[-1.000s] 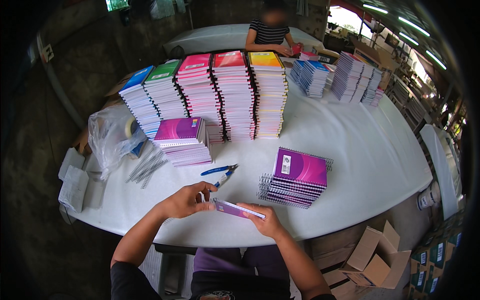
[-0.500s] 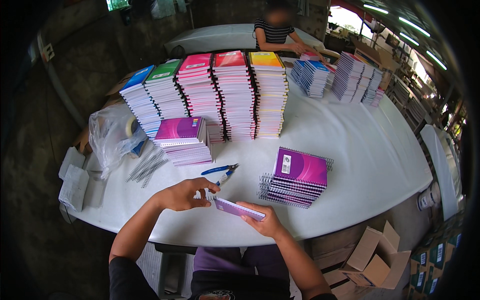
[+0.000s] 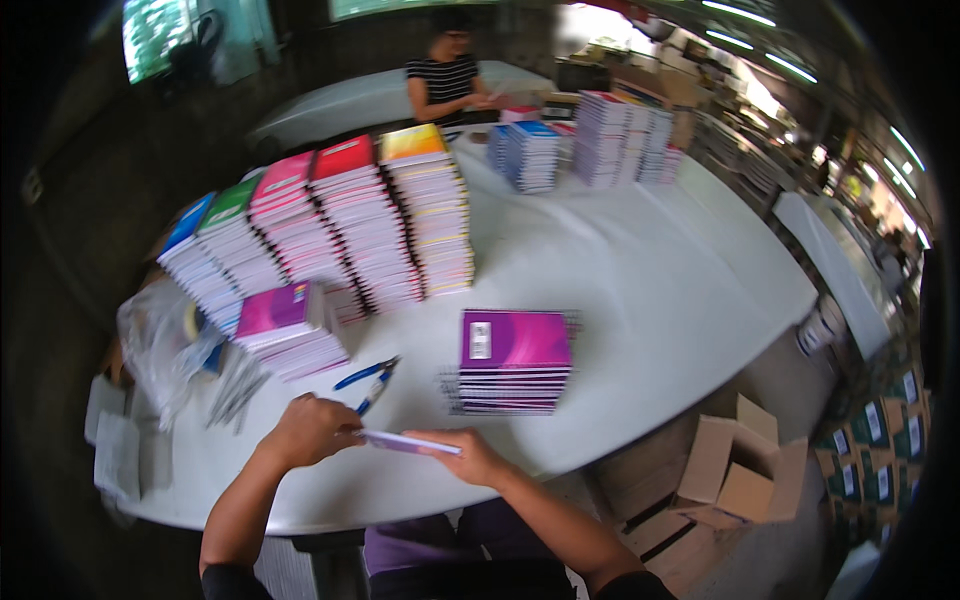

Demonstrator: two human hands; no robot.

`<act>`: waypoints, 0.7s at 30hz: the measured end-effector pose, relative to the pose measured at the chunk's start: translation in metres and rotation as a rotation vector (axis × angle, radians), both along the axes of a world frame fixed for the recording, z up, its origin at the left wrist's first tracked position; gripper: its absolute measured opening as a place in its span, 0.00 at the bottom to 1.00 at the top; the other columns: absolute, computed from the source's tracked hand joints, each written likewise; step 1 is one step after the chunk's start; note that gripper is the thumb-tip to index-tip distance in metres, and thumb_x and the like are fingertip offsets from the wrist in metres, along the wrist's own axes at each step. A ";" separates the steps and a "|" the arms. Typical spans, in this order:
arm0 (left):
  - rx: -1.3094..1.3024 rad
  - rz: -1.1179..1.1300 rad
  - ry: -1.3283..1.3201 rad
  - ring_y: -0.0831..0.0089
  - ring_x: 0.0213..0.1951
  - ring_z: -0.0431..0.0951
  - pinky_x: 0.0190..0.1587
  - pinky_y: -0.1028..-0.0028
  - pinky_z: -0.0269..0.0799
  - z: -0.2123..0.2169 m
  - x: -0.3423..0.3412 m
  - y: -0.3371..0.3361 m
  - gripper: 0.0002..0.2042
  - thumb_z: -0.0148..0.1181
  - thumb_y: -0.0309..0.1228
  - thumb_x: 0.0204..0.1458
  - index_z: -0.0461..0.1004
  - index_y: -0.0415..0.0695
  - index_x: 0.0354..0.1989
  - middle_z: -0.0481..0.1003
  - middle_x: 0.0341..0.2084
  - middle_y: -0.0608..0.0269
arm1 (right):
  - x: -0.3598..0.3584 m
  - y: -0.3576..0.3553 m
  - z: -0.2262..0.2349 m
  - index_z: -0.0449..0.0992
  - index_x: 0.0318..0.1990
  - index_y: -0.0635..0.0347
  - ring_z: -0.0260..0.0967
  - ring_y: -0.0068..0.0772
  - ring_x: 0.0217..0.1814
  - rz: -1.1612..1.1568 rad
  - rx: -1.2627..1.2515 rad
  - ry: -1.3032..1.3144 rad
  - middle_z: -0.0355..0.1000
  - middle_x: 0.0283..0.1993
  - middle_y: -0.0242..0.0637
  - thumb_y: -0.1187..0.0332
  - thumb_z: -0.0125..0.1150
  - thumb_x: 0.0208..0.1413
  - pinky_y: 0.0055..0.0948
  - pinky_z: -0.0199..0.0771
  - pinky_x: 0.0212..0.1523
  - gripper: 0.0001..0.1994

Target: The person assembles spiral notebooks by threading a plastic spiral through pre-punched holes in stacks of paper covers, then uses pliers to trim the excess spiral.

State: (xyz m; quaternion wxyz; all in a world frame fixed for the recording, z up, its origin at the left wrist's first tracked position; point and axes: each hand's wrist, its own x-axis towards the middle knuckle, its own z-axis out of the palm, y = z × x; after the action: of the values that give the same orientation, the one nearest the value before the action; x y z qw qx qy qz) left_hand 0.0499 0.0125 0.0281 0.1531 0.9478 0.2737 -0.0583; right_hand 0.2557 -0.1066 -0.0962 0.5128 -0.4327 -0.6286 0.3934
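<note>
A thin purple notebook (image 3: 408, 442) is tilted nearly edge-on over the table's near side. My right hand (image 3: 472, 458) grips its right end, thumb and fingers on either side. At the other end my left hand (image 3: 312, 432) is closed, fingertips pinched where the spiral wire comes out; blur and the fingers hide most of that wire. Just beyond the left hand lie blue-handled cutting pliers (image 3: 368, 382). Farther right stands a stack of purple spiral notebooks (image 3: 515, 345), wire ends poking out at both sides. A pile of purple-covered books (image 3: 275, 310) stands to the left, beside loose wire coils (image 3: 238, 388).
Tall stacks of notebooks (image 3: 345, 215) in several colours line the table's far left. A clear plastic bag (image 3: 160, 345) sits at the left edge. More stacks (image 3: 530, 155) stand near a person (image 3: 443, 85) across the table. An open cardboard box (image 3: 735, 465) is on the floor at right.
My view has swung right, so the table's things appear farther left. My left fingers, spread before, have closed at the notebook's wire end. The notebook has turned more edge-on.
</note>
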 end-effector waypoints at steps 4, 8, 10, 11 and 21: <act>0.324 -0.054 -0.096 0.63 0.33 0.75 0.36 0.64 0.67 -0.009 0.007 -0.021 0.10 0.64 0.37 0.42 0.75 0.45 0.29 0.76 0.28 0.61 | 0.002 0.001 -0.003 0.70 0.52 0.59 0.73 0.29 0.43 0.007 0.027 0.024 0.73 0.47 0.43 0.76 0.54 0.54 0.24 0.69 0.45 0.17; 0.209 -0.037 -0.041 0.62 0.35 0.74 0.40 0.65 0.64 0.000 -0.001 -0.022 0.12 0.65 0.33 0.39 0.73 0.44 0.32 0.75 0.28 0.60 | -0.002 -0.001 0.011 0.70 0.52 0.57 0.73 0.33 0.45 0.051 -0.009 0.038 0.73 0.47 0.43 0.76 0.53 0.53 0.26 0.68 0.47 0.17; 0.295 -0.002 -0.051 0.59 0.36 0.74 0.39 0.65 0.65 0.008 0.017 -0.035 0.12 0.65 0.30 0.40 0.73 0.43 0.34 0.75 0.30 0.58 | 0.003 -0.003 0.006 0.70 0.52 0.56 0.73 0.35 0.45 0.043 -0.014 0.031 0.73 0.47 0.44 0.75 0.53 0.54 0.27 0.67 0.48 0.17; 0.356 -0.039 -0.174 0.58 0.34 0.74 0.35 0.64 0.66 0.004 0.019 -0.039 0.12 0.67 0.27 0.36 0.73 0.43 0.32 0.74 0.28 0.58 | 0.003 -0.004 0.006 0.70 0.52 0.56 0.73 0.36 0.45 0.038 -0.004 0.030 0.73 0.46 0.44 0.75 0.53 0.54 0.27 0.67 0.48 0.17; 0.350 -0.077 -0.229 0.60 0.34 0.74 0.38 0.66 0.65 -0.022 -0.006 -0.038 0.10 0.68 0.30 0.32 0.71 0.45 0.21 0.72 0.23 0.62 | -0.002 -0.002 0.005 0.71 0.52 0.54 0.72 0.38 0.44 0.084 0.023 -0.041 0.73 0.47 0.42 0.77 0.53 0.52 0.29 0.68 0.47 0.18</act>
State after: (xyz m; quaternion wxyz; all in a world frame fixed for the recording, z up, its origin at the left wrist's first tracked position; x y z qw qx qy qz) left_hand 0.0438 -0.0257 0.0063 0.0139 0.9701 0.2239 0.0922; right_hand 0.2539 -0.1086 -0.0908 0.4879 -0.4080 -0.6609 0.3984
